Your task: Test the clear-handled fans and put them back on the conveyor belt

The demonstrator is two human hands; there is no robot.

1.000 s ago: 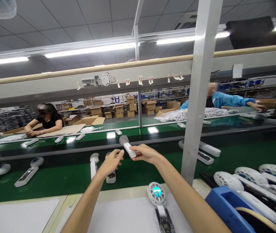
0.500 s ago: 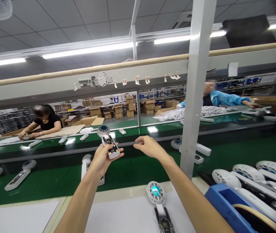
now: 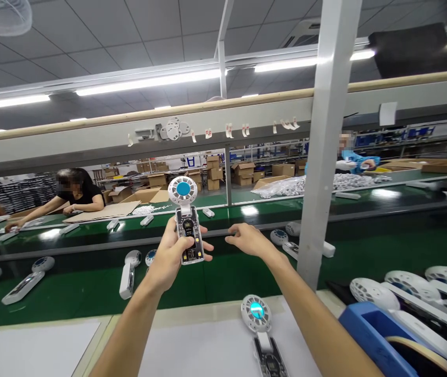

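A white handheld fan [image 3: 189, 230] with a round blue-centred head and a clear-fronted body is gripped in my left hand [image 3: 171, 256]. Its head points up, and my thumb presses on the front of the body. To the right, my right hand [image 3: 247, 239] hovers over the green conveyor belt [image 3: 223, 277], fingers bent and thumb close to the index finger; no object shows in it. Below, between my forearms, a second fan [image 3: 256, 312] lies face up on the white work surface [image 3: 192, 343].
More fans [image 3: 31, 280] lie along the belt. A blue tray [image 3: 372, 335] and a row of fans [image 3: 408, 288] stand at the right. A metal post [image 3: 327, 136] rises right of centre. Two people [image 3: 80, 193] work across the line.
The held fan has been raised and turned so that its face shows fully. Fans on the belt have shifted left. The people opposite have moved their arms.
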